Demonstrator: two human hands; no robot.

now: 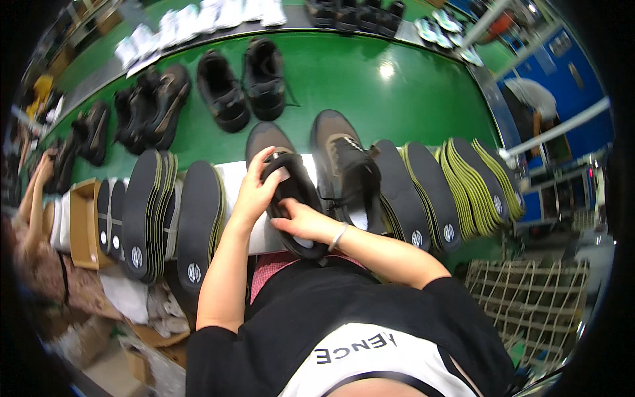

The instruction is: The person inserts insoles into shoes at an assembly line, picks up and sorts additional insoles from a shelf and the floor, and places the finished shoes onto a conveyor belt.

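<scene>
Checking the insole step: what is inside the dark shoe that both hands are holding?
The right hand reaches into the dark shoe, steadied by the left hand. A pale patch shows at the heel. The hands and collar hide the rest of the inside.

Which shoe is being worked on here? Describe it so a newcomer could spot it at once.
On the green conveyor belt, find the near edge, between two fans of black insoles. Two dark shoes stand there; it is the left shoe, the only one with the left hand and right hand at its opening.

right hand (301,223) fingers inside shoe (291,192), co-worker (30,212) cut off
</scene>
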